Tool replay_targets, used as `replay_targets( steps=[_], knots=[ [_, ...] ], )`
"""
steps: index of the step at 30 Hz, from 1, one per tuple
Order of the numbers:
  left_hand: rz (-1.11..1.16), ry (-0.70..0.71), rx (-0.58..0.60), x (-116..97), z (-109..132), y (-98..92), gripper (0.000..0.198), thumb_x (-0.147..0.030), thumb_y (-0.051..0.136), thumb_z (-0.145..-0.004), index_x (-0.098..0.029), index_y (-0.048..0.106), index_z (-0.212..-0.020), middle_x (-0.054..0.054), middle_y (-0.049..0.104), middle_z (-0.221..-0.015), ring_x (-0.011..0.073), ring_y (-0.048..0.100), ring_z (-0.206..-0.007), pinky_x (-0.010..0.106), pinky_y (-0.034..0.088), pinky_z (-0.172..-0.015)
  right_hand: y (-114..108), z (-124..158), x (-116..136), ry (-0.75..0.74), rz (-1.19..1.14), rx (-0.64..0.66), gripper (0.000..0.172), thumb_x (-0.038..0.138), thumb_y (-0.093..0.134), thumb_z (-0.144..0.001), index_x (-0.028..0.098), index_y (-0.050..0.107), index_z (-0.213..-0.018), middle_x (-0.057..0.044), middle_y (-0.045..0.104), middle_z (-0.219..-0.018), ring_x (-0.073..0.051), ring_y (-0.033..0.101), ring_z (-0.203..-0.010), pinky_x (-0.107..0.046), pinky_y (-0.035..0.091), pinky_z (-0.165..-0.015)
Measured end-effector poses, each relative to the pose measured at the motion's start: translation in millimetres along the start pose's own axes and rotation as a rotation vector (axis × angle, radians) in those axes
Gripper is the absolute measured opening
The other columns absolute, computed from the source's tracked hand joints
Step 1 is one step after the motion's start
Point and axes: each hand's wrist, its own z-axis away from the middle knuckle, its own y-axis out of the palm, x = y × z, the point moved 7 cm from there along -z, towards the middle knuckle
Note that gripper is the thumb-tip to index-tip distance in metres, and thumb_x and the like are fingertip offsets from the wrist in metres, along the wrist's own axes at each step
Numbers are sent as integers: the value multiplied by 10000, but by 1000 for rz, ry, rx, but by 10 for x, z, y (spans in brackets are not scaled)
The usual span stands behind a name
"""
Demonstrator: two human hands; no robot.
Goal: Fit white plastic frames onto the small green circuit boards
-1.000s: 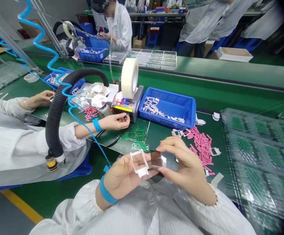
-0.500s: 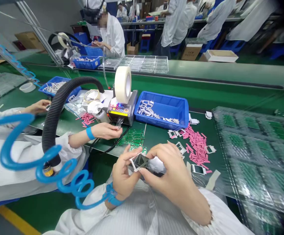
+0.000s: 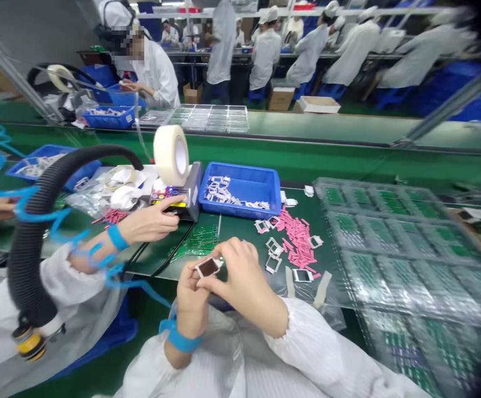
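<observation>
Evidently, left hand (image 3: pixel 191 301): its fingers are closed on the left side of a small white-framed rectangular dark panel (image 3: pixel 208 267); holding by the edges probably spares the face from smudges.
Right hand (image 3: pixel 244 279): thumb and forefinger grip the same piece from the right, so it seems steadied from both sides.
Piece between the fingers: brownish-black and smooth inside a thin white border, tilted face up, perhaps for a clear view; fingers cover parts of the rim. It is held at the near edge of the green-topped bench (image 3: pixel 248 228).
Thin green circuit boards (image 3: pixel 196 242): heaped just beyond the left fingers, apparently for easy reach.
Shallow blue plastic bin (image 3: pixel 236 209): farther beyond the fingers, its walls likely containing the loose white open frames (image 3: pixel 223 190).
Small pink strips (image 3: pixel 296 237): spread in a pile right of the fingers, presumably handy there.
Second white-bordered dark panel (image 3: pixel 302 275): flat on the bench, right of the right fingers.
</observation>
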Motion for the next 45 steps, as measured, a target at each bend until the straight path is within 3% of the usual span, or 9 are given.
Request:
replay_targets(
  steps=[4, 8, 13, 19, 23, 27, 35, 40, 45],
  knots=[
    [275, -359, 194, 238, -3, 134, 258, -315, 681, -745, -235, 635, -986, 23, 686, -953, 168, 616, -926, 348, 478, -875, -166, 20, -460, 108, 15, 20, 265, 382, 642, -783, 198, 564, -958, -24, 618, -916, -194, 558, -876, -379, 401, -836],
    [304, -508, 250, 333, 36, 94, 282, -350, 611, -802, -238, 645, -1059, 44, 676, -900, 180, 590, -908, 396, 470, -874, -622, -120, -1587, 433, 149, -64, 178, 319, 503, -888, 188, 616, -846, -41, 654, -891, -170, 593, -822, -328, 442, -771],
    [221, -560, 327, 393, 94, 132, 303, -353, 634, -786, -222, 662, -1058, 67, 680, -926, 192, 583, -919, 394, 440, -893, -936, -563, -2794, 681, 240, -167, 270, 324, 536, -894, 142, 572, -1090, -78, 602, -1080, -186, 591, -947, -392, 487, -830],
    [137, -549, 390, 305, 114, 176, 299, -344, 723, -704, -216, 690, -973, 65, 697, -932, 195, 597, -923, 358, 442, -872, -865, -805, -3158, 745, 214, -219, 288, 343, 544, -891, 151, 570, -1103, -70, 596, -1102, -183, 597, -946, -392, 508, -812],
    [140, -540, 410, 217, 77, 165, 369, -393, 778, -621, -192, 711, -924, 82, 713, -929, 192, 617, -881, 348, 442, -875, -1101, -716, -3019, 699, 178, -359, 236, 326, 554, -884, 131, 614, -1003, -67, 640, -1013, -176, 612, -914, -390, 496, -826],
    [110, -510, 455, 123, 39, 232, 478, -404, 804, -570, -169, 715, -976, 133, 648, -1177, 238, 594, -1024, 362, 412, -949, -1262, -462, -2395, 539, 69, -475, 269, 329, 544, -848, 117, 690, -924, -110, 701, -890, -236, 637, -871, -375, 485, -796],
    [179, -430, 665, -123, 207, 503, 447, -448, 785, -579, -154, 728, -911, 137, 579, -1226, 323, 490, -1185, 432, 317, -1050, -385, 53, -440, -26, -564, 28, 52, 244, 660, -740, 219, 704, -731, -12, 682, -683, -145, 600, -640, -277, 475, -586],
    [180, -362, 635, -218, 227, 435, 385, -440, 786, -580, -179, 734, -858, 101, 571, -1118, 296, 529, -1102, 447, 354, -1015, -225, -3, -246, -86, -645, -34, 42, 231, 668, -761, 220, 708, -760, -18, 693, -679, -156, 610, -673, -286, 496, -582],
    [186, -280, 538, -296, 175, 335, 391, -458, 792, -559, -184, 731, -831, 84, 523, -1104, 266, 539, -1043, 408, 400, -960, -332, 70, -15, -365, -352, -268, 203, 111, 610, -806, 241, 697, -935, -18, 731, -837, -151, 628, -731, -310, 517, -648]
  ],
)
